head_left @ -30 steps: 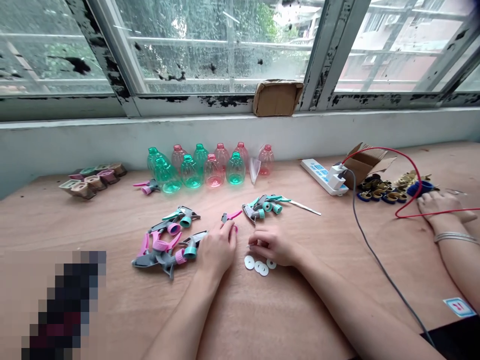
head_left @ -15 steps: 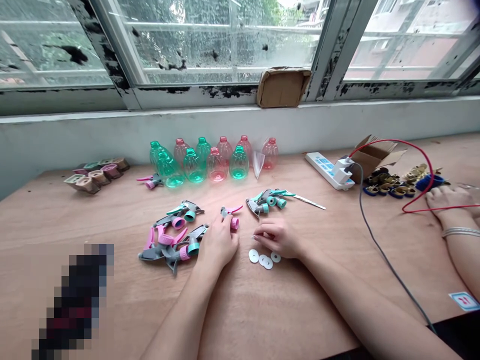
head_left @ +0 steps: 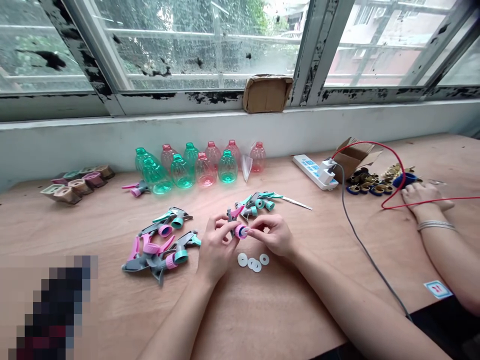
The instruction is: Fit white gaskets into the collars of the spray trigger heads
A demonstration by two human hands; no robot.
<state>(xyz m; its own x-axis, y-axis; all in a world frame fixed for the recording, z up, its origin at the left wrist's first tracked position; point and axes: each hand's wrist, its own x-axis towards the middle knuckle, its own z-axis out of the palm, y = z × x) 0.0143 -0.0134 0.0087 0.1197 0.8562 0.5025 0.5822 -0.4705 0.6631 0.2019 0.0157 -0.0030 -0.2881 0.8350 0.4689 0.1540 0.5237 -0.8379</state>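
My left hand (head_left: 216, 245) is closed round a grey spray-trigger head with a pink cap and pink lever (head_left: 237, 224), held just above the wooden table (head_left: 262, 310). My right hand (head_left: 273, 233) pinches at the pink cap's opening; whether a washer sits between its fingers I cannot make out. Three white round washers (head_left: 253, 262) lie on the table right below the hands. A pile of grey trigger heads with pink and teal caps (head_left: 161, 242) lies left of my left hand. A smaller teal-capped pile (head_left: 258, 201) lies just beyond my hands.
Teal and pink plastic bottles (head_left: 195, 167) stand in rows by the wall. Small square cups (head_left: 75, 182) sit far left. A power strip (head_left: 313, 171) with grey and red cables, a cardboard box (head_left: 354, 155) and small blue-and-brass parts (head_left: 375, 186) lie right, beside another person's hand (head_left: 423, 195).
My left hand lifted the pink-capped trigger head off the table and turned it toward my right hand. My right hand rose from the washers and met the cap.
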